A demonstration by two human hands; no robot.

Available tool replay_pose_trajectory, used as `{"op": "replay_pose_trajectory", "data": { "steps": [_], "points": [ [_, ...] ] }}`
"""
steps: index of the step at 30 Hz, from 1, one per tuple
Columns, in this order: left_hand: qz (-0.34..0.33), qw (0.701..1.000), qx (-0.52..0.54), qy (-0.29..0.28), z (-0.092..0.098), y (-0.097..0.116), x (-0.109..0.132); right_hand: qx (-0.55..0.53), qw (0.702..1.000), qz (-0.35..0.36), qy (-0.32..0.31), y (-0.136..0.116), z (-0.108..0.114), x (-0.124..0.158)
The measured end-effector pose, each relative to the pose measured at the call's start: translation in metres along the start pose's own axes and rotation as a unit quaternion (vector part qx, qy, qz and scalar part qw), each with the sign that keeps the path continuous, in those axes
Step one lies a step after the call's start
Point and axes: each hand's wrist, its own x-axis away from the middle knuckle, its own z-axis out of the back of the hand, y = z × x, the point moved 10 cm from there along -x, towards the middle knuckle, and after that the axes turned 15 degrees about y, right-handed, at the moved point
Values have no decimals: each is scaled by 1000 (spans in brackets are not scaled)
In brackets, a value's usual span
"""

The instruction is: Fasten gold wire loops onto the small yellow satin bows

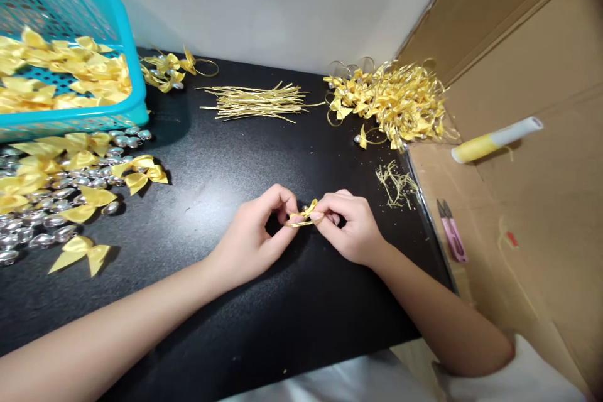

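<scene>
Both hands meet over the front middle of the black table. My left hand (264,226) is closed, thumb and fingertips pinching a yellow ribbon bow (309,208) with a thin gold cord loop. From the other side my right hand (351,223) pinches the same bow and cord between thumb and forefinger. A small silver bead shows just behind the bow. The fingers hide most of the bow and where the cord joins it. The cord's curve (301,224) runs between the two thumbs.
A turquoise basket (136,69) of yellow bows stands back left, with silver beads (61,206) and loose bows before it. Gold cords (259,102) lie at the back. Bow loops (391,100) pile back right, near cord scraps (396,185). Pink thread snips (453,232) rest on cardboard.
</scene>
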Motion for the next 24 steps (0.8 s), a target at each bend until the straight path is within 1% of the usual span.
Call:
{"op": "replay_pose_trajectory", "data": {
  "steps": [4, 7, 13, 15, 18, 20, 21, 22, 24],
  "points": [
    [50, 997, 54, -20, -2, -7, -1, -4, 999, -17, -33, 3, -1, 0],
    [62, 995, 62, -38, -5, -8, -1, -11, 999, -24, -29, 5, 2, 0],
    [49, 995, 65, -52, -7, -5, 1, -7, 1000, -26, 4, 4, 7, -1],
    [43, 996, 60, -50, -7, -4, 1, -3, 1000, -17, 6, 1, 7, 0],
    [40, 997, 48, -53, -8, -4, 1, 10, 1000, 3, 27, -6, 10, -1],
    [38, 997, 45, -58, -8, -3, 0, -8, 1000, 17, 24, -11, 8, -2],
    [39, 996, 46, -60, -9, -3, 0, -28, 999, 10, 20, -11, 7, -2],
    [42, 996, 48, -59, -9, -4, 0, -57, 998, -12, 17, -7, 6, -3],
    [52, 996, 58, -50, -8, -6, -1, -128, 985, -106, 34, 11, 7, -4]
  ]
}}
